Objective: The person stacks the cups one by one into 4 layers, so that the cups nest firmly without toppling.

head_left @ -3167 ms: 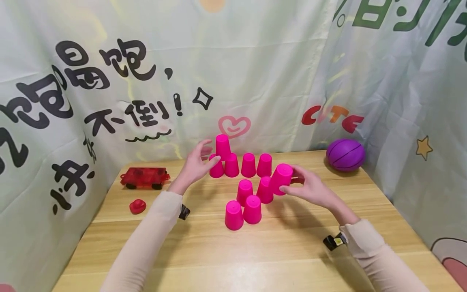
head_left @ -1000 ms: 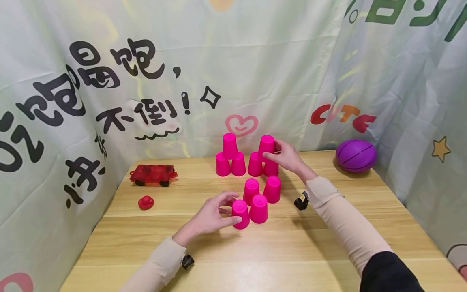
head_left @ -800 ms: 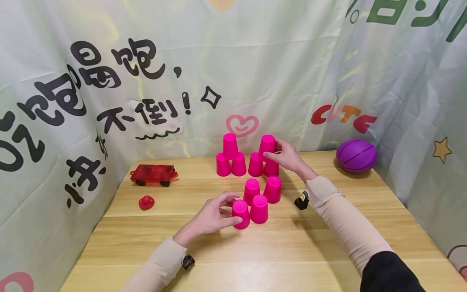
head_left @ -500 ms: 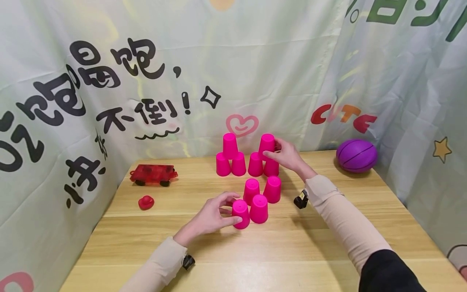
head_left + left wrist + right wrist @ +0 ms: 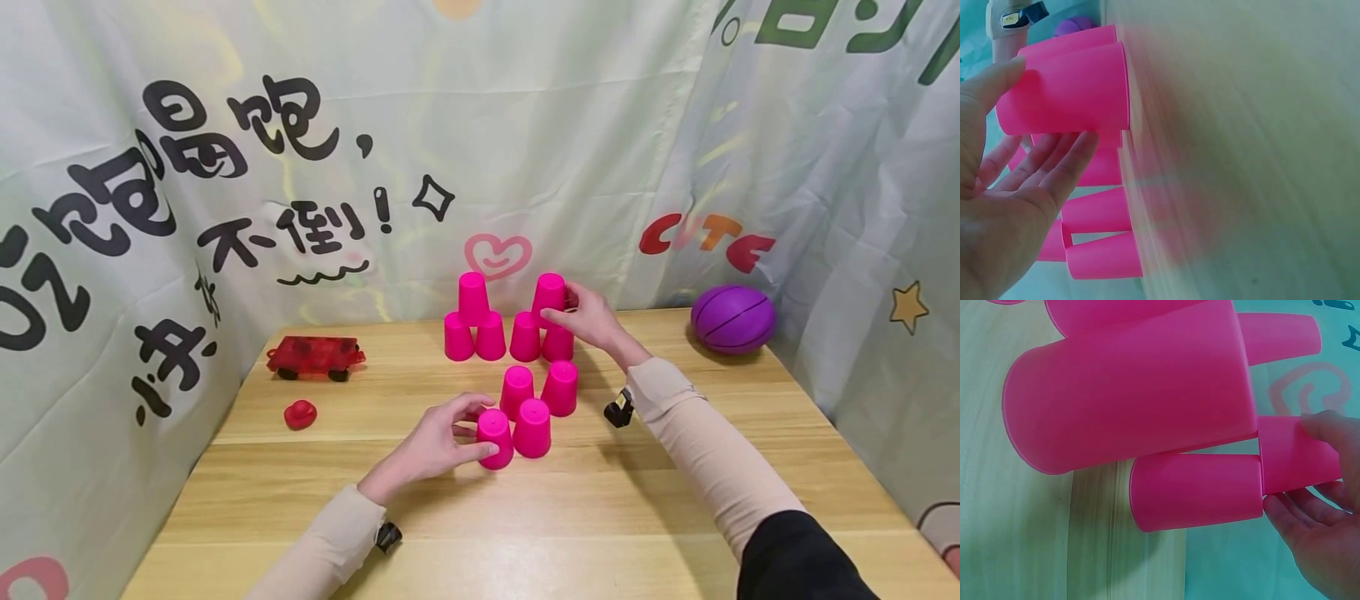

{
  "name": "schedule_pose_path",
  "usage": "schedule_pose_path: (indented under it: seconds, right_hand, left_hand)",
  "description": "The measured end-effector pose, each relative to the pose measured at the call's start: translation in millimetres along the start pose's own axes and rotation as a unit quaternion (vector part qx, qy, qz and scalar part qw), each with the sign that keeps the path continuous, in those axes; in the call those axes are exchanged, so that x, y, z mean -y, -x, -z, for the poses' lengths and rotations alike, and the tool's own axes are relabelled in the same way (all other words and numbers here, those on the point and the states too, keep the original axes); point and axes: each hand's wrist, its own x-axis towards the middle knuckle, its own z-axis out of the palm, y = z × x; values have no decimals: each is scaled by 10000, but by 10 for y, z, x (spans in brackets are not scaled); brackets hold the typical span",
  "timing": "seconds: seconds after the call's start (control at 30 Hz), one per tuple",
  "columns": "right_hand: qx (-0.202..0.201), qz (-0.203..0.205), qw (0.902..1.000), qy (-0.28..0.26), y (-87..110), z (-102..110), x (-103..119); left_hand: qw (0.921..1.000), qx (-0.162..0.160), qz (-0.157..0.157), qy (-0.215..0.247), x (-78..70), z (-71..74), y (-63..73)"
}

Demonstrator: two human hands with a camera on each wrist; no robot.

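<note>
Pink cups stand upside down on the wooden table. At the front, my left hand (image 5: 431, 442) holds the nearest left cup (image 5: 491, 427) between thumb and fingers; the left wrist view shows the thumb on that cup (image 5: 1072, 94) and the fingertips along its side. Farther back, my right hand (image 5: 594, 318) pinches a cup (image 5: 547, 292) resting across two others, the left base cup (image 5: 524, 342) and the right base cup (image 5: 558, 345). The right wrist view shows this upper cup (image 5: 1294, 453) between thumb and fingers. Whether it bears its full weight there, I cannot tell.
Left of that stack, another cup (image 5: 472, 296) tops a pair. Three more cups, one being the front right cup (image 5: 532, 429), stand near my left hand. A red toy car (image 5: 317, 358), a small red hat-shaped piece (image 5: 301, 414) and a purple ball (image 5: 732, 320) lie farther out.
Since the oldest frame, my right hand has carried its cup back onto the right rear pair. My left hand has come from the left rear stack to the front cup. Lately both stay nearly still.
</note>
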Motion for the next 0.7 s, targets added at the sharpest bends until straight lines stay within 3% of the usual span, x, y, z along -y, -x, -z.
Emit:
schedule_pose_path:
  seconds: [0.37,0.7]
  right_hand:
    - [-75,-168,9998,-70,49,51,-20]
    - [-287,-201,9993,-142,311,201,-32]
  left_hand:
    - [10000,-21,10,18,7,-25,-22]
    - [9973,-643,-132,-322,-60,132,-104]
